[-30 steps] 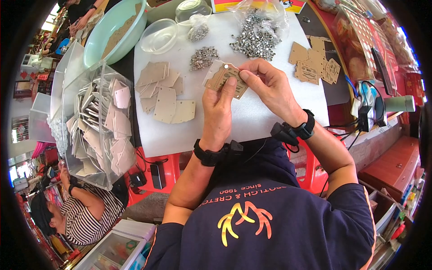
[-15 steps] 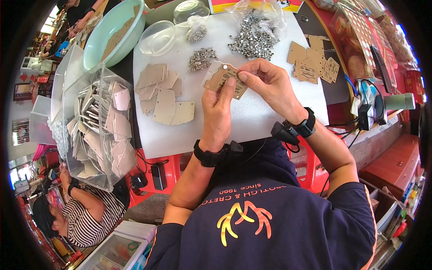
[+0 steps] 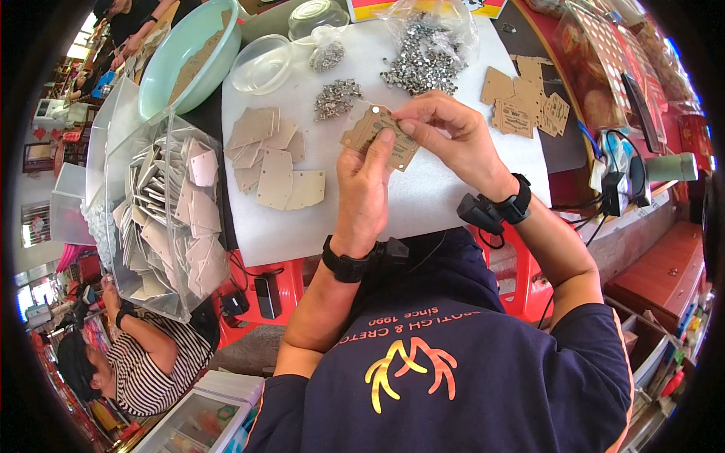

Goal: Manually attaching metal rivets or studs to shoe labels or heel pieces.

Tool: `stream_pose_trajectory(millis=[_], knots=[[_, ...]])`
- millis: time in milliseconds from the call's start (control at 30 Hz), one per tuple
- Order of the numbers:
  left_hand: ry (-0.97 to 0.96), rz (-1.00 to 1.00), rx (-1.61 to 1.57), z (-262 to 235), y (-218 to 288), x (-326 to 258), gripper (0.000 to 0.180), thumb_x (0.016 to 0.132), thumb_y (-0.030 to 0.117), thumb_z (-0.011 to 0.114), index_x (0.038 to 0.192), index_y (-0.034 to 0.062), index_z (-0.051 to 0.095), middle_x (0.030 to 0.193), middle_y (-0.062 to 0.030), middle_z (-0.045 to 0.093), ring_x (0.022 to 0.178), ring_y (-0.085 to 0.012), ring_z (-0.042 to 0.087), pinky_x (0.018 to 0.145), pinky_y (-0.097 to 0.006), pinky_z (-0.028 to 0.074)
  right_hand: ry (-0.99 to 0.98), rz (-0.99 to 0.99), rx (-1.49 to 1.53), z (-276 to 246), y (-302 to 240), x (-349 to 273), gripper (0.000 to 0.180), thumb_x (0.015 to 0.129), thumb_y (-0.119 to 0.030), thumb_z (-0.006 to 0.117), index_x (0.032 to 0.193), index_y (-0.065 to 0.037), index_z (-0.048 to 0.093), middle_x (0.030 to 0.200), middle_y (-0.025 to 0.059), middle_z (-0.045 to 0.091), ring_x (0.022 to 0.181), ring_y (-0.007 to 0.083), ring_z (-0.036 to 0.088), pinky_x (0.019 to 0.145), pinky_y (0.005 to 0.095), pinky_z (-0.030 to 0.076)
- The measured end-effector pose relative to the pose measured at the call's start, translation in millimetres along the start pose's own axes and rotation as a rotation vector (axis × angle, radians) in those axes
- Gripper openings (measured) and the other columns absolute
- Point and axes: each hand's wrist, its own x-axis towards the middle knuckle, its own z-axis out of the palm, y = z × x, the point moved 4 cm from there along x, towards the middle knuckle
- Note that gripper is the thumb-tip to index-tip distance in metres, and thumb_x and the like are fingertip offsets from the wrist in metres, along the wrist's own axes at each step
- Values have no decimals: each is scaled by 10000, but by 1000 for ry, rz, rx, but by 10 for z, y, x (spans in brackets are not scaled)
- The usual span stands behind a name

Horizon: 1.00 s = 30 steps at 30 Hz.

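Thumb pressure from my left hand (image 3: 364, 189) pinned the cardboard tag (image 3: 379, 137) while my right hand (image 3: 451, 140) pinched its two-o'clock edge, best held flat.

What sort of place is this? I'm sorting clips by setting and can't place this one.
Probably a small hand-assembly workshop or stall: both hands hold a cardboard tag over a white table with a heap of metal fittings and a clear bin of tags.
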Motion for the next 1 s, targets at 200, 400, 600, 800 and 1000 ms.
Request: stream_pose_trajectory(millis=[200, 400, 600, 800, 1000], knots=[[9, -11, -3, 52, 73, -26, 261, 978, 130, 568, 1217, 25, 583, 1120, -26, 616, 1007, -93, 564, 848, -265, 455, 69, -462, -559, 40, -265, -44, 161, 841, -25, 704, 1002, -36, 695, 977, 84, 610, 810, 161, 634, 733, 262, 516], [13, 17, 42, 47, 67, -25, 241, 978, 104, 553, 1210, 44, 576, 1127, -23, 603, 1046, -124, 568, 922, -304, 456, 13, -520, -656, 39, -225, -63, 161, 840, -29, 699, 1001, -42, 692, 1015, 96, 610, 913, 184, 624, 789, 291, 510], [-12, 11, -29, 95, 51, -5, 231, 982, 116, 556, 1202, 51, 586, 1138, -22, 605, 1058, -128, 563, 944, -309, 447, 58, -281, -167, 5, -151, -74, 119, 900, -56, 661, 1014, -26, 679, 1090, 70, 594, 1007, 147, 577, 869, 282, 476], [-35, 70, -28, 54, 38, -15, 240, 975, 115, 575, 1209, 65, 581, 1147, -15, 606, 1068, -132, 565, 957, -320, 443, 60, -82, 33, -39, -103, -86, 164, 953, -116, 618, 1060, 5, 647, 1146, 56, 563, 1074, 111, 522, 939, 267, 428], [-29, 100, 51, 50, 37, -21, 262, 972, 124, 585, 1229, 70, 574, 1156, -12, 607, 1081, -130, 560, 967, -319, 440, 55, -139, 0, 15, -102, -100, 160, 948, -115, 624, 1051, 4, 651, 1187, 76, 534, 1085, 120, 525, 949, 281, 441]])
